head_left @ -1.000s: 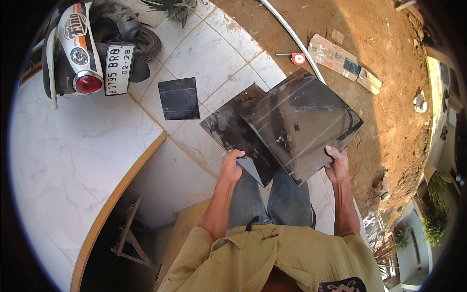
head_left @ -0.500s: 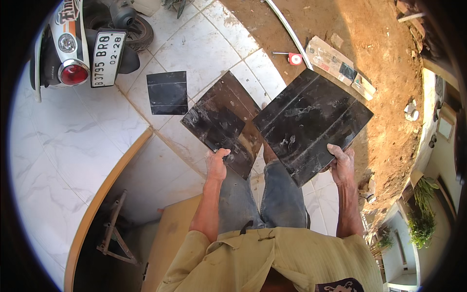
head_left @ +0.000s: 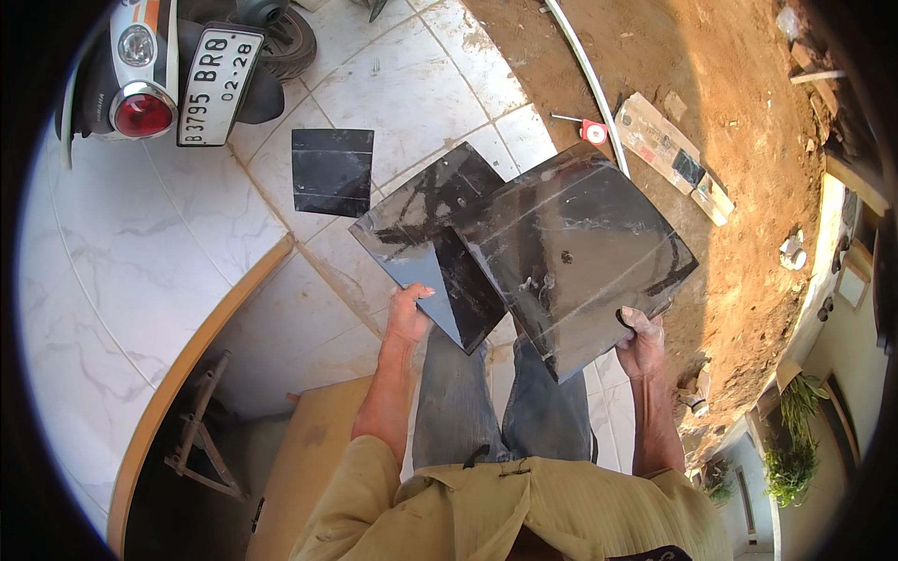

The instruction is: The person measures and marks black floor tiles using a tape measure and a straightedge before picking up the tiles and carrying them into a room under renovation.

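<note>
My left hand (head_left: pixel 407 311) grips the near-left edge of a glossy black tile (head_left: pixel 468 173) streaked with pale dust; a blue-grey patch, perhaps a reflection, shows on it. My right hand (head_left: pixel 641 341) holds a larger glossy black tile (head_left: pixel 599 234) by its lower right edge, thumb on top. The right tile overlaps the left one, and both are raised over my legs. A smaller dark square piece (head_left: pixel 332 170) lies on the white tiled floor (head_left: pixel 402 75) beyond them, to the left.
A parked scooter (head_left: pixel 140 112) stands upper left above a white ledge (head_left: pixel 140 215) with wooden edging. A folding metal stand (head_left: pixel 201 421) is below it. Rightward, bare dirt (head_left: pixel 748 140) holds a red tape measure (head_left: pixel 591 132), a pale curved pipe (head_left: pixel 589 65) and a board (head_left: pixel 655 140).
Half a second ago the two held tiles were farther apart; now the right one overlaps the left again. My right hand has moved down and slightly left. The view has shifted slightly.
</note>
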`<state>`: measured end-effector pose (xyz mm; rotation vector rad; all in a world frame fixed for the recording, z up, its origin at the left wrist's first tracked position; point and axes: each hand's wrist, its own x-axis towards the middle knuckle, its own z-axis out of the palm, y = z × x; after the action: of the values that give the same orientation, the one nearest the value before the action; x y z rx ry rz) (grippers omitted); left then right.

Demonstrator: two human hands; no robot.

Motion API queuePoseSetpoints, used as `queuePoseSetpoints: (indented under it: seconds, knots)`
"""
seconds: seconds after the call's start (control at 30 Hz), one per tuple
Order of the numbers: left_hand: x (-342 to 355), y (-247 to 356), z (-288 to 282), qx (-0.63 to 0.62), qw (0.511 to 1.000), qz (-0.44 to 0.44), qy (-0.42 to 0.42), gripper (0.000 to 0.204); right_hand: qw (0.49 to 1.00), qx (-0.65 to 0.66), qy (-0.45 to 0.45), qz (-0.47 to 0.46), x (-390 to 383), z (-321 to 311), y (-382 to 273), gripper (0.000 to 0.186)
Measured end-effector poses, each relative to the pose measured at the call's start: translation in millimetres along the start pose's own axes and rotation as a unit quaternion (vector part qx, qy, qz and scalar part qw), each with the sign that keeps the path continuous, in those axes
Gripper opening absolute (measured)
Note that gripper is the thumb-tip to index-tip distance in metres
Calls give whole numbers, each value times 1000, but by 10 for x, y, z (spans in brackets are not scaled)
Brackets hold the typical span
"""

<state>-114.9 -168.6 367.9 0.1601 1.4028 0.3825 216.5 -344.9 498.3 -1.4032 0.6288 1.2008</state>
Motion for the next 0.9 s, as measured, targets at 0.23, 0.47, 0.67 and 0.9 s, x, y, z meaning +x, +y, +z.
queuePoseSetpoints:
  seconds: [0.23, 0.47, 0.67, 0.9]
  knots:
    - [129, -178, -130, -67, 990, -89, -85, 14, 997, 33, -56, 39, 262, 202, 340, 37]
    - [45, -45, 129, -68, 993, -69, -64, 27, 997, 8, -57, 52, 311, 329, 514, 22]
    - [60, 0, 153, -78, 993, -65, -52, 29, 996, 20, -51, 73, 357, 184, 534, 42]
    - [474, 199, -431, -3, 999, -25, -46, 23, 990, -127, -56, 2, 299, 99, -183, 72]
